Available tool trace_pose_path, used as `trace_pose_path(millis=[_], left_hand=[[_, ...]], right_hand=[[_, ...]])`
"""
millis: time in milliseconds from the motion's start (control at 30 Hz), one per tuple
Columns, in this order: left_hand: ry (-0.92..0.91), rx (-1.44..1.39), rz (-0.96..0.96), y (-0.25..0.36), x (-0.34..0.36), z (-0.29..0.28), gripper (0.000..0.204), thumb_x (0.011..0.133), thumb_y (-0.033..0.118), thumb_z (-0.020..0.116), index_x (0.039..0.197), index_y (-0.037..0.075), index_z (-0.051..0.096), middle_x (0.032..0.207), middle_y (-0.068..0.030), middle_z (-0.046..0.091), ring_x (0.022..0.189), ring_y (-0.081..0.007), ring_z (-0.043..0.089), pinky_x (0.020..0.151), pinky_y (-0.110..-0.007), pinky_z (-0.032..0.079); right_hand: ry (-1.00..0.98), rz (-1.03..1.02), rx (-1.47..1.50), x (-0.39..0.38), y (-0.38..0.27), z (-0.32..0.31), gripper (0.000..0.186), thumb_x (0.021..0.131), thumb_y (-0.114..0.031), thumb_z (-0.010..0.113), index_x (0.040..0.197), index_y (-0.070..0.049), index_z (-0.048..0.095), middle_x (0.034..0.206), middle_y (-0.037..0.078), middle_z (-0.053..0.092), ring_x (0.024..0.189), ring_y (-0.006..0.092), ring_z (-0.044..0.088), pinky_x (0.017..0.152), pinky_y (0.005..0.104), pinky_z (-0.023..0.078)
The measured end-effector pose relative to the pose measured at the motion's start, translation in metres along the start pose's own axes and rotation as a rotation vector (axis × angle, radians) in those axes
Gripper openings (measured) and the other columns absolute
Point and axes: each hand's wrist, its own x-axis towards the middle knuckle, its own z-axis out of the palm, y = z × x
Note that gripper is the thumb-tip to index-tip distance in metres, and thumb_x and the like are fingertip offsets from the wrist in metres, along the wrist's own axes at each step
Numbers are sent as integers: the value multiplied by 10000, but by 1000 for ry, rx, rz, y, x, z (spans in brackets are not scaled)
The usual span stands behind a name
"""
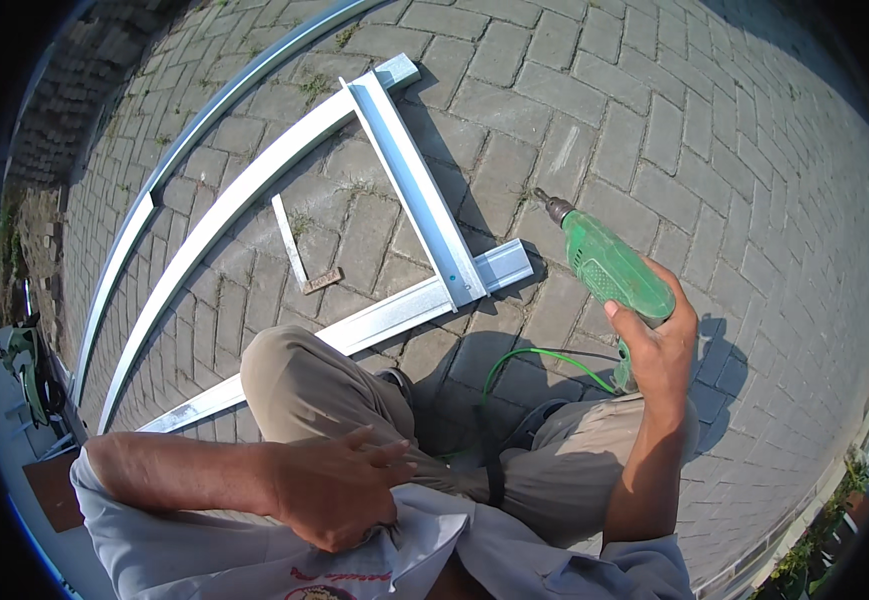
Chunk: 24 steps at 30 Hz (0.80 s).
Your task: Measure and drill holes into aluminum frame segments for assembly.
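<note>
My right hand [659, 345] is wrapped around the handle of a green power drill [619, 265], held up on the right above my knee. The drill's chuck points to the far left, over the paving. Its green cable [524, 352] loops down between my legs. My left hand [339, 490] rests against my shirt with its fingers apart and no tool in it. Ahead of me lies a silver metal channel [419, 190] set across the ends of two long channels, a near one [384, 315] and a far one [244, 185]. Two small spots mark the near joint.
A try square [289, 245] with a wooden handle lies between the long channels. Beyond them runs another long metal profile [119, 240]. A green machine [22, 372] stands at the far left edge. Grey paving bricks [754, 300] cover the ground.
</note>
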Motion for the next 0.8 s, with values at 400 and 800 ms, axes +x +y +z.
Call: trace_pose_path(millis=[400, 800], left_hand=[[1, -175, 7, 38, 13, 9, 339, 882, 193, 624, 1034, -97, 713, 1471, -368, 458, 1383, -546, 449, 1174, -639, 358], [-39, 125, -145, 44, 54, 22, 140, 871, 109, 676, 935, -6, 721, 969, -183, 733, 918, -359, 753, 747, -484, 622]], right_hand=[[-15, -55, 49, -12, 1, -13, 534, 787, -46, 779, 1290, 56, 633, 1119, 157, 729, 1014, 204, 709, 915, 328, 541], [6, -104, 32, -29, 3, -28, 552, 787, -39, 787, 1304, 58, 622, 1122, 158, 729, 1023, 205, 706, 932, 328, 534]])
